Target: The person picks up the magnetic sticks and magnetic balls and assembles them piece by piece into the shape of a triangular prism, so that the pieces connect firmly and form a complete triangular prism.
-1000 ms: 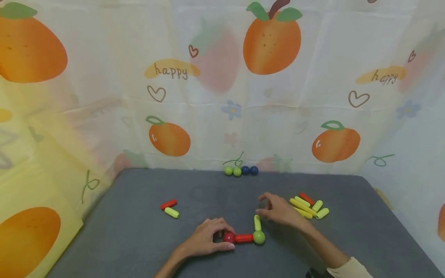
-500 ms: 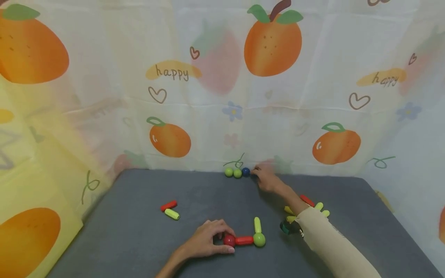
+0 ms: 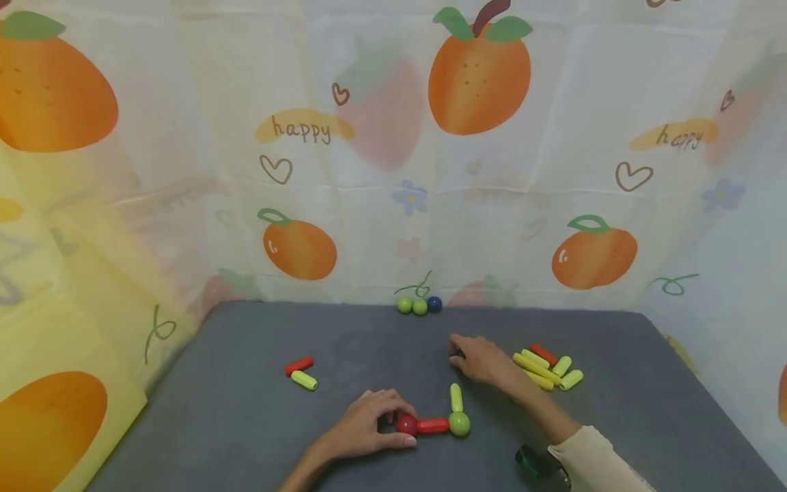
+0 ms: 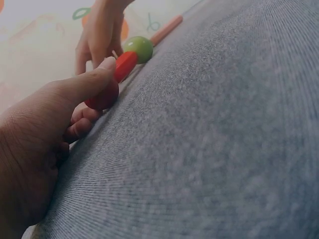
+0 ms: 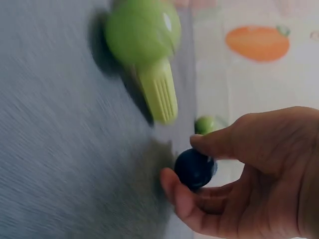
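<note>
Three balls (image 3: 420, 305) at wall — one blue ball (image 5: 195, 169) in right hand (image 3: 482, 360)

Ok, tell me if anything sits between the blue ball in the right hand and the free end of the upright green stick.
Nothing visible does. The right hand pinches the blue ball just beyond the far tip of the green stick, and only bare grey mat shows between them. The yellow and red stick pile lies off to the right.
</note>
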`<state>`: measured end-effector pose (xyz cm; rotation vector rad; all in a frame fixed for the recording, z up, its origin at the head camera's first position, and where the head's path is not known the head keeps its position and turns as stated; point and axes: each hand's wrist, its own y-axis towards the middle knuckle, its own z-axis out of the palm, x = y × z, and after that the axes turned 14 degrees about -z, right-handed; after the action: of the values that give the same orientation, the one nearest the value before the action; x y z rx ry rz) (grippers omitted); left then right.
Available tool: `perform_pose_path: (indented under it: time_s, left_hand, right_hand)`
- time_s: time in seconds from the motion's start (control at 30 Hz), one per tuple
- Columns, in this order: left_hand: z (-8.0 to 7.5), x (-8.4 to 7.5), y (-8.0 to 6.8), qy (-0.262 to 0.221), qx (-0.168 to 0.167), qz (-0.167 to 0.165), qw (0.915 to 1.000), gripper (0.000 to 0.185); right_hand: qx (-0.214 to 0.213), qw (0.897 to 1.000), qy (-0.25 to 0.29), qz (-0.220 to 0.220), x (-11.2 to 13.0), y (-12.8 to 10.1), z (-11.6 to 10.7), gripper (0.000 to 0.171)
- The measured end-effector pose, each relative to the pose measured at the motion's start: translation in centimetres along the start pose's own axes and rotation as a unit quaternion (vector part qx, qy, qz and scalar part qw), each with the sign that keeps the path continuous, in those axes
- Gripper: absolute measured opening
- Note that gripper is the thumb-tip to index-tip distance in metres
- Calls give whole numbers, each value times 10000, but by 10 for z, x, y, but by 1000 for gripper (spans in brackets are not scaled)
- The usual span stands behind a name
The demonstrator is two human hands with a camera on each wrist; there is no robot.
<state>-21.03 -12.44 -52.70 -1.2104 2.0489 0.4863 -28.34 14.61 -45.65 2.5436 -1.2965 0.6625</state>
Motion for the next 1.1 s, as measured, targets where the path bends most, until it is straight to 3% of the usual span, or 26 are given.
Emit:
perform_pose_path:
  time_s: [0.27,0.6,0.87,1.0,1.1]
  left_hand:
    - [1,1,-1,15,2,8,10000,28]
    - [-1,-1,1,-51,138,-142,9998,29]
    - [0,-1,2,-20,116,-146,9998,28]
    - [-1,-1,3,-49,115,-196,9997,30]
    - [0,-1,2,-43,35,-198,9998,30]
  right_hand:
    - [92,9987,403,291,23,-21,11,41]
    - [-183,9952,824,486,23,-24,17,49]
    - [74,9924,1116,511,23,-34,9,65]
    - [199,9892,1434,220,20,-45,6,58]
    - [400,9900,1289,-423,1,-50,16,51]
